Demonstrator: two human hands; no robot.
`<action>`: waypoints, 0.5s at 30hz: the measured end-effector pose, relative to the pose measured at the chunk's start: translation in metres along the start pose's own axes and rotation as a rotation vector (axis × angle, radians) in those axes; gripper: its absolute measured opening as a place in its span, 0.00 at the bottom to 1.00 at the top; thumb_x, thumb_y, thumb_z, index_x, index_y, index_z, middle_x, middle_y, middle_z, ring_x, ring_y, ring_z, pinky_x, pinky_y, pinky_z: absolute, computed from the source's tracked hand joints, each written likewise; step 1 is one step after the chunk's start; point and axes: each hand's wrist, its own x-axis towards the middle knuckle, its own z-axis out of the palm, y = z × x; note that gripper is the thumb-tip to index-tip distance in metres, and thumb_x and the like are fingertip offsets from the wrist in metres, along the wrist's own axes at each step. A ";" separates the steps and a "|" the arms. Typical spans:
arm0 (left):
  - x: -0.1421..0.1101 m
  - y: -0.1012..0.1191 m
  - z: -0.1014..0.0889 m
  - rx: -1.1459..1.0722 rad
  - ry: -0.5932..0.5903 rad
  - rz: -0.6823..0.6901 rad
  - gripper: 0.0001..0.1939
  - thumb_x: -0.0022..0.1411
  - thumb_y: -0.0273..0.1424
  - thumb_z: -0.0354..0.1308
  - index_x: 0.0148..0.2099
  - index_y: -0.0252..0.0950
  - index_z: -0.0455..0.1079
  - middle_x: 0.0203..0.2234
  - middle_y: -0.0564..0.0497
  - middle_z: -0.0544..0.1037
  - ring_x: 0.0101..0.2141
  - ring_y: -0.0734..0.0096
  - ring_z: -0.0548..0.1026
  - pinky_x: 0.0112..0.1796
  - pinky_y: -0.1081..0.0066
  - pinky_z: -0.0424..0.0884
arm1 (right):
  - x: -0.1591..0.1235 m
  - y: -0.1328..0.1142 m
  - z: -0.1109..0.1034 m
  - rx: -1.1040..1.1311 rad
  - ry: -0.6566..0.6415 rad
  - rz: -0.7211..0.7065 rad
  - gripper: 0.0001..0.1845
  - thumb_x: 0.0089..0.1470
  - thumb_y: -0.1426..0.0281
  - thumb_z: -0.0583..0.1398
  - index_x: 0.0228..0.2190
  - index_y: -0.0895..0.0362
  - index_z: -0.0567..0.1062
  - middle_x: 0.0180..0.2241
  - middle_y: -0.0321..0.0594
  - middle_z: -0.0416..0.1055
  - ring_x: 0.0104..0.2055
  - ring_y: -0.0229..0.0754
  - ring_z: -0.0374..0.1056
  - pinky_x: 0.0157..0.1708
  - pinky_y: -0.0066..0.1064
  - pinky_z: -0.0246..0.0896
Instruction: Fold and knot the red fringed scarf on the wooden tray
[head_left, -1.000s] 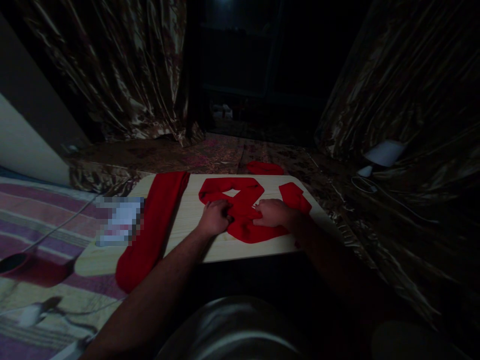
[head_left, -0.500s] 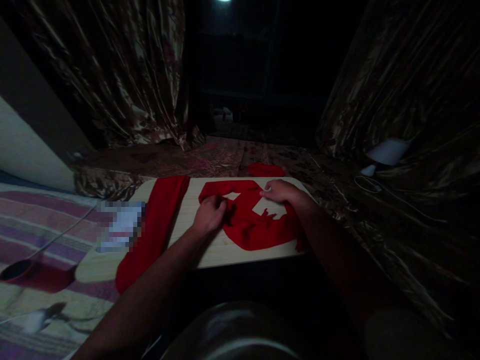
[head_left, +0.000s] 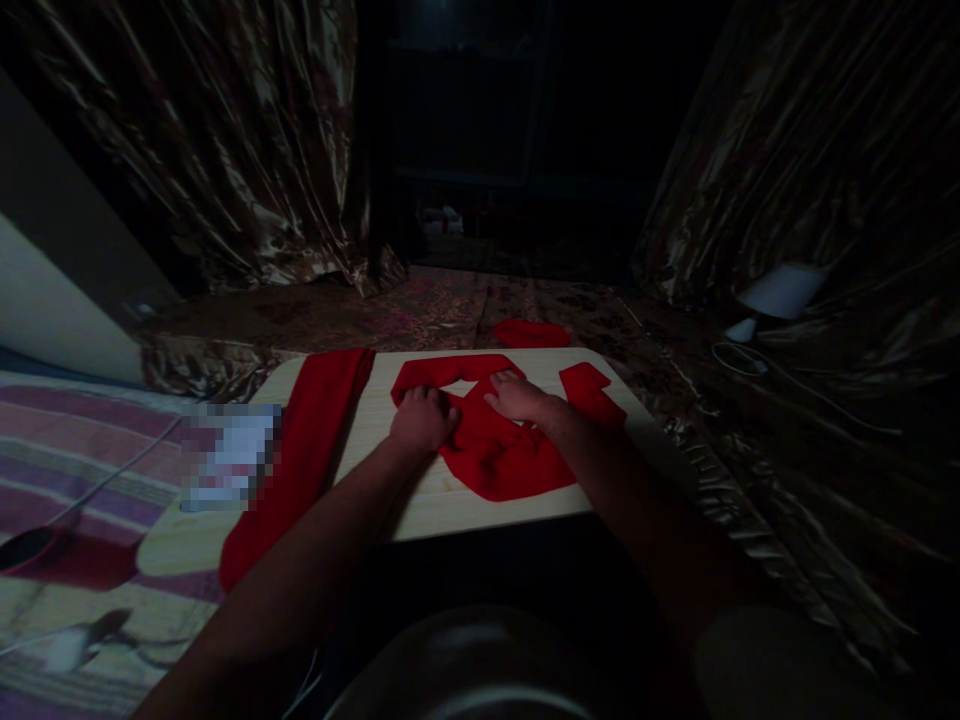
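Note:
A red knitted scarf [head_left: 495, 470] lies on the light wooden table [head_left: 427, 510], bent into crossing loops with its right-hand part folded up. My left hand [head_left: 422, 420] rests open on the left bend of the scarf, fingers over the cloth and thumb apart. On the crossing of the loops lies my right hand [head_left: 517, 397], also open, with its fingertips towards the far side. My right forearm hides part of the scarf. Another long folded red cloth [head_left: 304, 450] runs along the left of the table and hangs over the near edge.
A pixelated pale item [head_left: 232, 460] lies on the table's left end. Beside it, a red cup-like container [head_left: 67, 555] and cables lie on a striped bedspread [head_left: 82, 440]. Beyond the table sits a red piece [head_left: 532, 333]; a small white lamp [head_left: 784, 292] stands at right.
My right hand went to the scarf's far edge near the upper right, then came back onto its middle and opened. My left hand stayed at the left bend and its fingers spread out.

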 end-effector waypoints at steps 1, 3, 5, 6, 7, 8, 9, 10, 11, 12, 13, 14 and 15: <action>0.001 -0.001 0.003 -0.003 -0.003 0.020 0.28 0.68 0.44 0.45 0.53 0.25 0.72 0.47 0.32 0.76 0.52 0.46 0.71 0.56 0.56 0.63 | 0.002 0.003 0.001 -0.004 -0.035 0.011 0.35 0.66 0.60 0.48 0.62 0.75 0.62 0.64 0.65 0.60 0.67 0.54 0.55 0.66 0.38 0.46; 0.003 -0.004 0.010 -0.026 -0.008 0.052 0.30 0.69 0.43 0.44 0.58 0.22 0.69 0.52 0.29 0.74 0.56 0.45 0.68 0.59 0.56 0.59 | 0.005 0.007 0.004 -0.006 -0.090 0.030 0.37 0.66 0.58 0.46 0.64 0.76 0.60 0.67 0.65 0.55 0.69 0.55 0.52 0.67 0.40 0.44; 0.005 -0.006 0.016 -0.064 -0.023 0.045 0.33 0.69 0.43 0.43 0.63 0.19 0.63 0.58 0.26 0.69 0.61 0.43 0.64 0.61 0.54 0.56 | 0.007 0.009 0.006 -0.007 -0.112 0.037 0.39 0.66 0.57 0.44 0.65 0.75 0.57 0.68 0.63 0.52 0.71 0.56 0.49 0.68 0.41 0.42; 0.005 -0.007 0.017 -0.083 -0.033 0.029 0.34 0.69 0.43 0.43 0.65 0.19 0.61 0.61 0.26 0.66 0.62 0.42 0.62 0.62 0.53 0.54 | 0.008 0.010 0.008 -0.008 -0.113 0.037 0.39 0.66 0.57 0.43 0.66 0.75 0.56 0.69 0.62 0.50 0.71 0.56 0.47 0.68 0.41 0.40; 0.005 -0.007 0.018 -0.101 -0.043 0.016 0.35 0.69 0.44 0.44 0.67 0.21 0.59 0.62 0.27 0.65 0.64 0.42 0.60 0.62 0.52 0.53 | 0.008 0.010 0.009 -0.008 -0.113 0.037 0.40 0.66 0.57 0.43 0.67 0.75 0.54 0.70 0.61 0.48 0.72 0.56 0.45 0.69 0.40 0.38; 0.005 -0.008 0.017 -0.116 -0.050 0.011 0.34 0.69 0.44 0.45 0.67 0.23 0.59 0.63 0.29 0.65 0.64 0.42 0.59 0.62 0.52 0.53 | 0.008 0.010 0.010 -0.007 -0.111 0.037 0.40 0.66 0.57 0.43 0.67 0.75 0.52 0.71 0.60 0.46 0.73 0.55 0.43 0.69 0.39 0.36; 0.004 -0.008 0.016 -0.128 -0.056 0.011 0.34 0.69 0.44 0.45 0.67 0.26 0.59 0.63 0.31 0.65 0.64 0.43 0.59 0.62 0.52 0.53 | 0.008 0.010 0.011 -0.004 -0.107 0.042 0.41 0.66 0.57 0.42 0.68 0.75 0.51 0.71 0.60 0.45 0.73 0.55 0.41 0.69 0.39 0.35; 0.004 -0.008 0.014 -0.140 -0.062 0.009 0.33 0.68 0.44 0.46 0.67 0.28 0.60 0.63 0.32 0.66 0.64 0.44 0.60 0.62 0.53 0.53 | 0.007 0.010 0.012 -0.004 -0.099 0.050 0.41 0.66 0.57 0.42 0.68 0.75 0.51 0.71 0.60 0.46 0.73 0.55 0.42 0.69 0.39 0.35; 0.004 -0.008 0.011 -0.152 -0.069 0.006 0.32 0.68 0.44 0.47 0.66 0.30 0.61 0.62 0.33 0.67 0.63 0.44 0.61 0.61 0.53 0.53 | 0.006 0.011 0.012 -0.007 -0.090 0.058 0.41 0.65 0.56 0.43 0.67 0.75 0.53 0.70 0.61 0.48 0.72 0.56 0.44 0.69 0.40 0.36; 0.004 -0.008 0.009 -0.163 -0.080 0.000 0.31 0.67 0.45 0.48 0.66 0.32 0.62 0.62 0.34 0.68 0.63 0.44 0.61 0.61 0.52 0.54 | 0.005 0.011 0.011 -0.016 -0.075 0.067 0.40 0.65 0.55 0.43 0.65 0.74 0.56 0.68 0.62 0.52 0.71 0.57 0.47 0.68 0.41 0.38; 0.003 -0.008 0.008 -0.170 -0.093 -0.010 0.31 0.67 0.45 0.49 0.66 0.33 0.62 0.61 0.35 0.68 0.62 0.43 0.62 0.61 0.52 0.54 | 0.004 0.011 0.010 -0.028 -0.061 0.074 0.40 0.65 0.54 0.44 0.63 0.74 0.60 0.66 0.63 0.57 0.69 0.57 0.51 0.67 0.42 0.41; 0.003 -0.008 0.007 -0.171 -0.106 -0.024 0.31 0.67 0.46 0.49 0.66 0.35 0.62 0.61 0.35 0.69 0.62 0.43 0.62 0.61 0.51 0.54 | 0.003 0.012 0.009 -0.042 -0.047 0.079 0.40 0.64 0.52 0.44 0.61 0.72 0.64 0.63 0.64 0.62 0.66 0.58 0.56 0.66 0.43 0.44; 0.003 -0.008 0.006 -0.165 -0.120 -0.038 0.32 0.67 0.48 0.49 0.66 0.35 0.62 0.61 0.35 0.68 0.61 0.42 0.63 0.60 0.51 0.54 | 0.001 0.013 0.008 -0.058 -0.039 0.080 0.40 0.64 0.50 0.44 0.59 0.71 0.66 0.60 0.64 0.65 0.64 0.58 0.59 0.64 0.43 0.46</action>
